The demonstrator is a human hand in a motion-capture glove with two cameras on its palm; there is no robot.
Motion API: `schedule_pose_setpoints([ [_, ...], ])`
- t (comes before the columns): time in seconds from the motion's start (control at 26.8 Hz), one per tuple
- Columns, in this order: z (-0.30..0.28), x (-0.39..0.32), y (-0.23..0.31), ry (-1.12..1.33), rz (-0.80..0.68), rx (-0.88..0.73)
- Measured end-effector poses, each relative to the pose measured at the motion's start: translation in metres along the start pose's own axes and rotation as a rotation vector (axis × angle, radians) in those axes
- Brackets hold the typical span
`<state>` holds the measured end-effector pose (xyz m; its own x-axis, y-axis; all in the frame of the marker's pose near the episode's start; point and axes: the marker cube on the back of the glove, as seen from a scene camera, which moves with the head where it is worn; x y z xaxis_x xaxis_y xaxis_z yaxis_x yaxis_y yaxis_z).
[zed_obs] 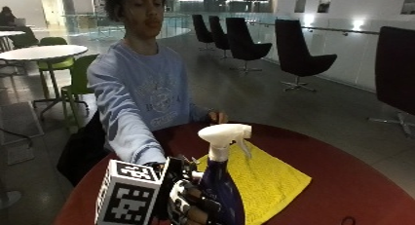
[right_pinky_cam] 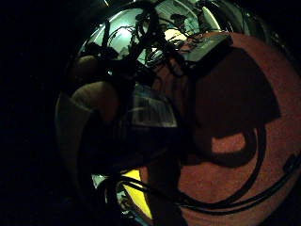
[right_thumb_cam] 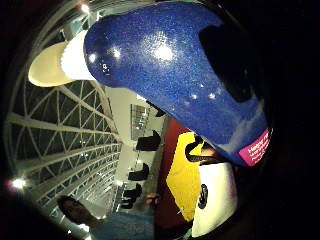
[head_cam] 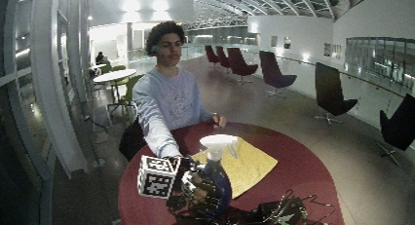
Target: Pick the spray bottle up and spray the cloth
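Gloved right hand [zed_obs: 195, 203] sits nearest the outside view's camera, low over the near edge of the red tabletop [zed_obs: 350, 186]; its fingers [zed_obs: 201, 201] are curled round the blue body of the spray bottle [zed_obs: 220, 183], which stands upright in the grip. White spray head [zed_obs: 223, 133] is at the top, nozzle pointing right, out over the yellow cloth [zed_obs: 272, 178]. Whether the bottle's base is clear of the tabletop cannot be told. Cloth lies flat on the tabletop just beside the bottle, to its right and slightly beyond. Bare hand [zed_obs: 217, 118] rests at the far edge, away from both.

Judgement: bottle is in hand, spraying not yet done. No finger shows on the trigger, so one must reach it first. Keep the bottle upright, tip the nozzle slightly down toward mid-cloth, and hold it steady while squeezing so the mist lands on yellow, not on tabletop.
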<state>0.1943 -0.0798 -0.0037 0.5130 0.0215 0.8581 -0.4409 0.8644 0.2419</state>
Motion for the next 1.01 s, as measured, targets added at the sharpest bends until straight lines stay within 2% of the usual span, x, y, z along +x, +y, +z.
schedule_pose_setpoints([
  [0.41,-0.011,-0.017,0.005,-0.012,-0.043,0.014],
  [0.75,-0.042,-0.043,0.064,-0.074,-0.113,-0.035],
  [1.01,-0.065,-0.053,0.108,-0.027,-0.157,-0.124],
])
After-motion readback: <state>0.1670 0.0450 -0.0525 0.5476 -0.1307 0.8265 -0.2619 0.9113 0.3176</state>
